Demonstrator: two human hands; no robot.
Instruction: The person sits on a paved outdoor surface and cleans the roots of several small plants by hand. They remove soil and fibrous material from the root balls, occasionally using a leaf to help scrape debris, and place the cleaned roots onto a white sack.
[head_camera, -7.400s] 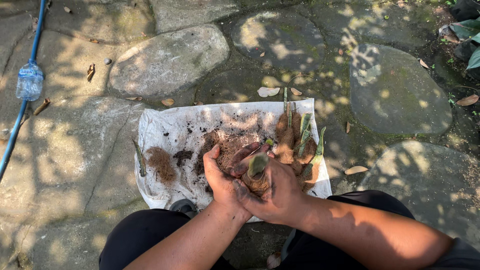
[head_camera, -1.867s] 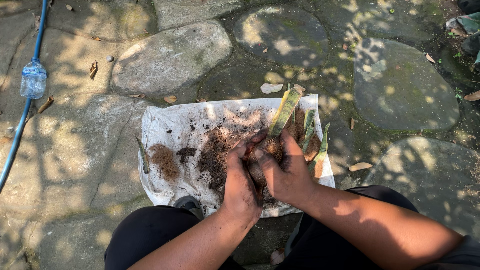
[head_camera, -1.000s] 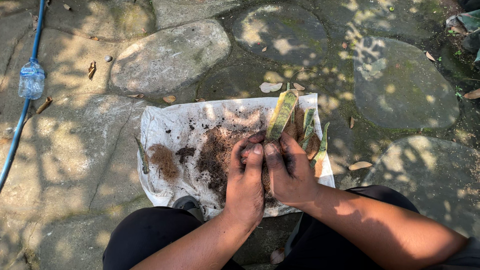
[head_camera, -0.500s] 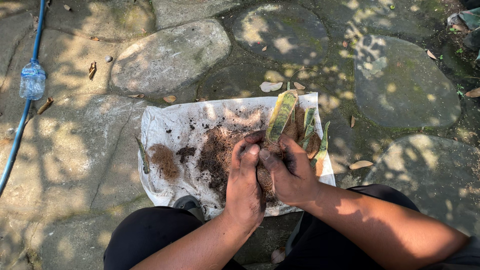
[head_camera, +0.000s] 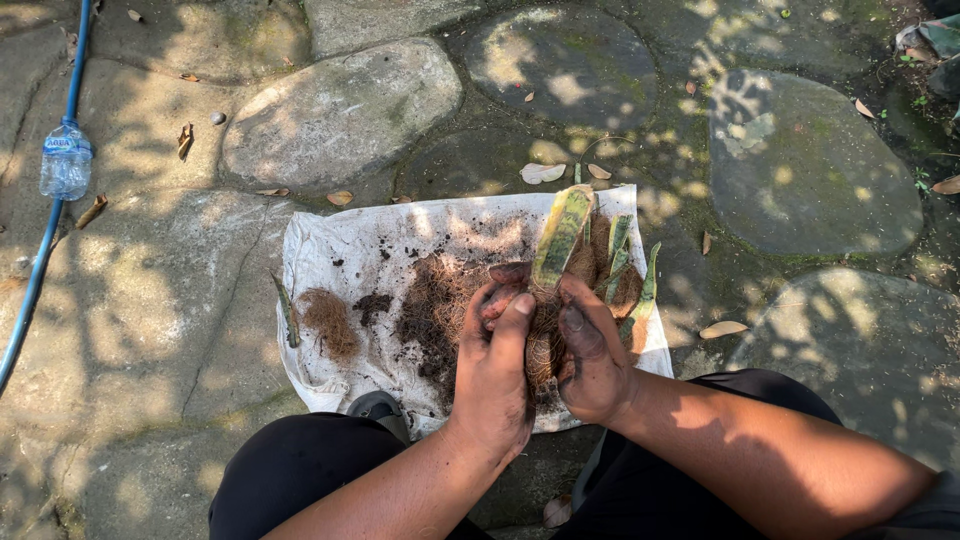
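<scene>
Left hand (head_camera: 495, 375): fingers curled, closed on the near side of a plant root clump (head_camera: 543, 345), thumb and forefinger raised at the top of the clump. Right hand (head_camera: 592, 355): fingers wrapped around the far side of the same clump, soil on the fingertips, palm turned toward the left hand; the two hands sit close together with the clump pressed between them. Plant: brown, fibrous base held in both hands, with a broad yellow-green leaf (head_camera: 562, 232) rising from it just beyond the fingertips. Further narrow green leaves (head_camera: 640, 295) lie just beyond and to the outer side of the right hand, touching the sheet. Under both hands: a white plastic sheet (head_camera: 340, 250) spread on the ground, crumpled at its edges. Loose dark soil and fine roots (head_camera: 430, 315) are scattered on the sheet just to the outer side of the left hand. A separate tuft of brown root fibre (head_camera: 328, 318) lies farther out on that side, near the sheet's edge. Ground: flat paving stones (head_camera: 340, 110) with dappled shade and scattered dry leaves. Well beyond the left hand, at the far side: a blue hose (head_camera: 50, 230) with a clear plastic bottle (head_camera: 66, 160) lying against it. Below the wrists: the person's knees in black trousers (head_camera: 290, 480).
</scene>
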